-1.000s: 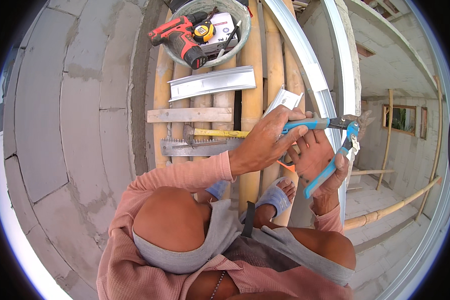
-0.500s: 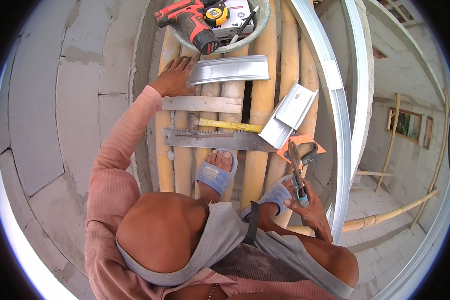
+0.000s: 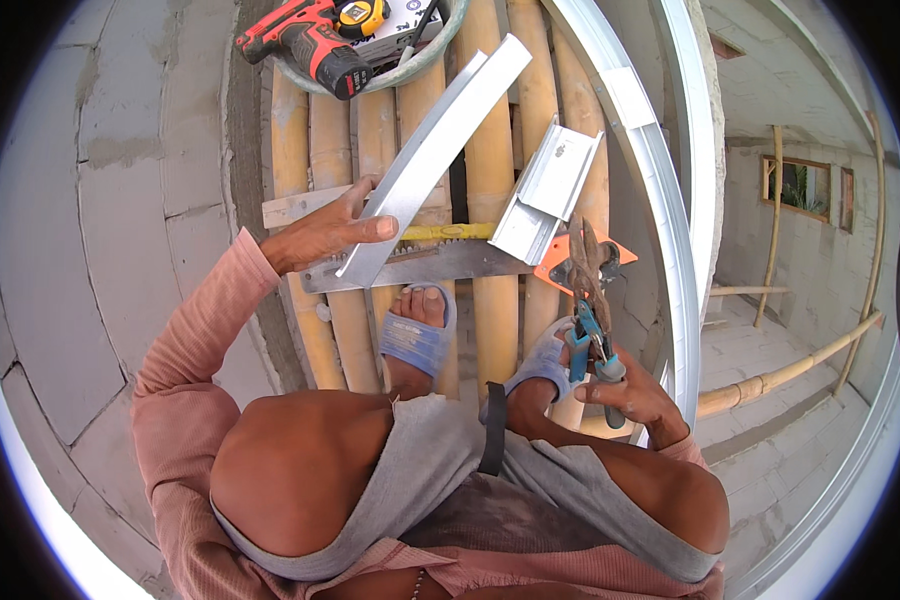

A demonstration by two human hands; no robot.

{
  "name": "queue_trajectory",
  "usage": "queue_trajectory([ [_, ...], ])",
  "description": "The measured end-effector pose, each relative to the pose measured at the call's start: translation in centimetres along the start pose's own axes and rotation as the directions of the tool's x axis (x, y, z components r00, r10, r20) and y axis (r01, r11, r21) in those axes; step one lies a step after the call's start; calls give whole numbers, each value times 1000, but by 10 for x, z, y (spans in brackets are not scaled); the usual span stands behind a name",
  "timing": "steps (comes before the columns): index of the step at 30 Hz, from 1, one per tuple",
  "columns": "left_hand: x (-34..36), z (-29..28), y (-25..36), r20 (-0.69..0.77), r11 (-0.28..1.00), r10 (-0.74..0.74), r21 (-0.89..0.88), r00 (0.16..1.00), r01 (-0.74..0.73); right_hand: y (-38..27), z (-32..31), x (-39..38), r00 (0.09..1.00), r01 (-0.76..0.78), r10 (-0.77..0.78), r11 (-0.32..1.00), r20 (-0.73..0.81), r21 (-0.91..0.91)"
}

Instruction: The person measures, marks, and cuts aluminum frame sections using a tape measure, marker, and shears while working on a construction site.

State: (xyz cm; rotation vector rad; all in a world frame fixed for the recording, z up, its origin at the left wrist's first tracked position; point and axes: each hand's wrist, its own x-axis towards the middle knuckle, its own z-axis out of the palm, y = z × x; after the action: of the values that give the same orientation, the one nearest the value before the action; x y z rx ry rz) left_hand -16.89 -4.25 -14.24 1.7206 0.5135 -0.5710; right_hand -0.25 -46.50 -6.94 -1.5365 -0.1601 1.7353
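Observation:
A silvery metal channel (image 3: 450, 140) slants up from the bamboo, its lower end gripped by my left hand (image 3: 320, 232), thumb on the face and fingers behind. In my right hand (image 3: 638, 392) are tin snips (image 3: 587, 268) with blue and grey handles, rusty blades pointing away from me. Beyond the blades, two short metal channel pieces (image 3: 558, 175) lie overlapped. Below the raised channel rests a handsaw (image 3: 470, 264) with an orange handle, partly hidden by the snips. A hammer's yellow handle (image 3: 452, 232) lies beside the saw; the channel covers part of it.
My sandalled feet stand on bamboo poles (image 3: 487, 150) with gaps between them. A basin (image 3: 410, 76) at the far end holds a red cordless drill (image 3: 310, 40), a tape measure (image 3: 360, 16) and a box. Long metal channels (image 3: 660, 180) run along the right; a block wall (image 3: 120, 220) borders the left.
My left hand has lifted the channel off the bamboo, drawing it nearer and tilting it from crosswise to slanting. The snips have swung into fuller view, handles now spread apart.

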Motion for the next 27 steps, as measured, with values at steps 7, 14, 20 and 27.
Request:
queue_trajectory([
  [7,19,119,28,165,791,124,-612,978,2,12,-2,12,982,158,-138,974,-126,161],
  [14,45,141,51,15,746,106,-662,994,-70,7,3,9,984,111,-88,982,-154,152],
  [20,42,125,61,65,912,135,-399,989,-99,11,6,15,977,106,-111,994,-180,-35],
  [27,37,131,56,183,583,245,-812,952,7,13,8,25,950,179,-230,955,-212,-237],
])
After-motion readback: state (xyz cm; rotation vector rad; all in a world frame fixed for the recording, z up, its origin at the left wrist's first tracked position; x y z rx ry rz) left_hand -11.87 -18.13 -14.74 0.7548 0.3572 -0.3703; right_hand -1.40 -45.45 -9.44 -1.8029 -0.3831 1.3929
